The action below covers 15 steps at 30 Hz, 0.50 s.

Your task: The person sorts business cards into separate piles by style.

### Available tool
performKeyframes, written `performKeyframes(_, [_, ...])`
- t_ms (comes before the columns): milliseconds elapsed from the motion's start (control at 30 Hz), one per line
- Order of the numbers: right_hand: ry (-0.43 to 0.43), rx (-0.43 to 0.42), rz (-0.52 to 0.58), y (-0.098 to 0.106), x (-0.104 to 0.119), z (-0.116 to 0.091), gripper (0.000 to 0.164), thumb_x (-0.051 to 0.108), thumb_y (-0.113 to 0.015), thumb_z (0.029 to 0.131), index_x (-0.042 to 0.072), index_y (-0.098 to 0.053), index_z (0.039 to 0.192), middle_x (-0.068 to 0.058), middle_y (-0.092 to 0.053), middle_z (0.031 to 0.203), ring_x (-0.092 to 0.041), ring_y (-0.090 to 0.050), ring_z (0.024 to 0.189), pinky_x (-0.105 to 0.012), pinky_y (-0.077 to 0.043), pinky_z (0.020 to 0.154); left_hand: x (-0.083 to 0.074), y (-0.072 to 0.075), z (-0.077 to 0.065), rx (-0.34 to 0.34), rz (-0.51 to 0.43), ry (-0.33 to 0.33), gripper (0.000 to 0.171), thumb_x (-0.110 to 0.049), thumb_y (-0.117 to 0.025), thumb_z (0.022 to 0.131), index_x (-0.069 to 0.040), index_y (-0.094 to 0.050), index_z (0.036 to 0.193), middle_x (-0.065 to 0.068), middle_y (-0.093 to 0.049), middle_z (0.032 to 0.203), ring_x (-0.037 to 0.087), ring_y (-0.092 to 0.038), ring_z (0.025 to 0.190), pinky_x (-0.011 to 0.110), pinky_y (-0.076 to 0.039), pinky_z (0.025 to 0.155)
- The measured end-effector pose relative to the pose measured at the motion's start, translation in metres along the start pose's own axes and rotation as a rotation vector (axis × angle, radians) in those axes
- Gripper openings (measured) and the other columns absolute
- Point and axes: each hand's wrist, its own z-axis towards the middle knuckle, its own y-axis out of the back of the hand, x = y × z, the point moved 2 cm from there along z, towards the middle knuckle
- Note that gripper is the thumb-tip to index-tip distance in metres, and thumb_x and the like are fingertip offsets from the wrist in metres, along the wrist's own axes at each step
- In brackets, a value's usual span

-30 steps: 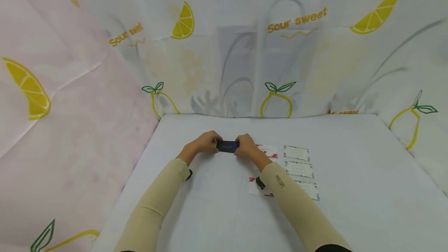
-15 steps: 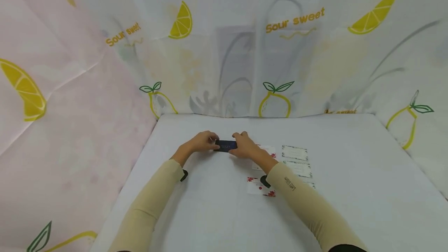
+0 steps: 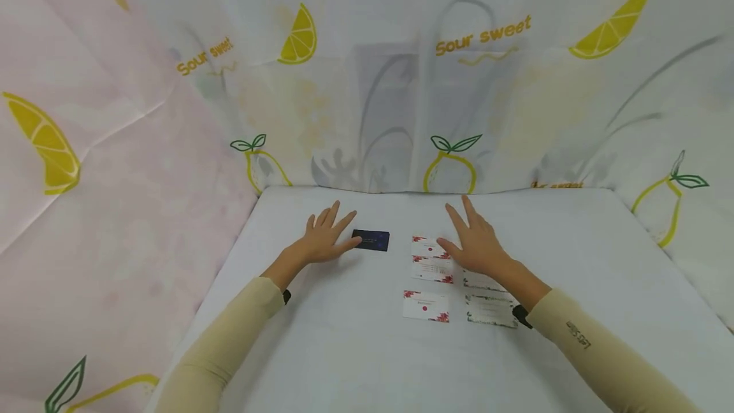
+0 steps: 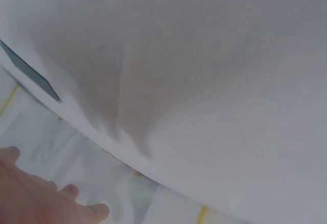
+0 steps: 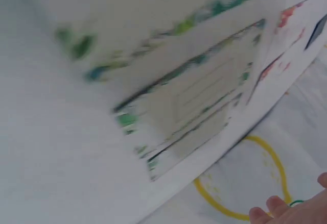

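A dark blue card lies flat on the white table, near its back, in the head view. My left hand is spread beside it, its thumb tip overlapping the card's left end in this view. Fingers also spread, my right hand hovers over the right-hand cards and holds nothing. White cards with red flowers form a column, the top red-flowered card close to the right thumb. Green-bordered cards form another column, with a green-bordered card plain in the right wrist view; the hand hides its upper part in the head view.
The lowest red-flowered card sits apart from the two above it. Beside it is the lowest green-bordered card. A lemon-printed curtain hangs behind the white table, and a pinkish one at the left.
Both hands have let go of the dark blue card, which stays on the table. My right hand has moved right, over the white cards; my left has drawn slightly left, fingers spreading.
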Motion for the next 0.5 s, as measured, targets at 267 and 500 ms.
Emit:
performKeyframes(267, [-0.022,-0.043,-0.043,0.008,-0.043,-0.054,0.091,0.046,-0.065,0.092,0.004,-0.017,0.157,-0.029,-0.003,0.162,-0.056,-0.031,0.137,-0.072,-0.028,0.105,-0.007,-0.01,-0.023,0.047,0.095,0.014,0.08,-0.075,-0.028,0.094,-0.032,-0.012,0.159,0.016,0.011,0.166,0.042,-0.002,0.152,0.071,0.001,0.114])
performKeyframes(500, [-0.034,-0.063,-0.09,0.03,-0.066,-0.075,0.092,0.041,-0.067,0.091,0.0,-0.016,0.156,-0.033,-0.007,0.16,-0.06,-0.036,0.131,-0.074,-0.031,0.1,-0.021,-0.007,-0.032,0.038,0.091,-0.006,0.078,-0.069,-0.036,0.096,-0.03,-0.013,0.159,0.016,0.01,0.166,0.042,-0.003,0.152,0.071,0.001,0.114])
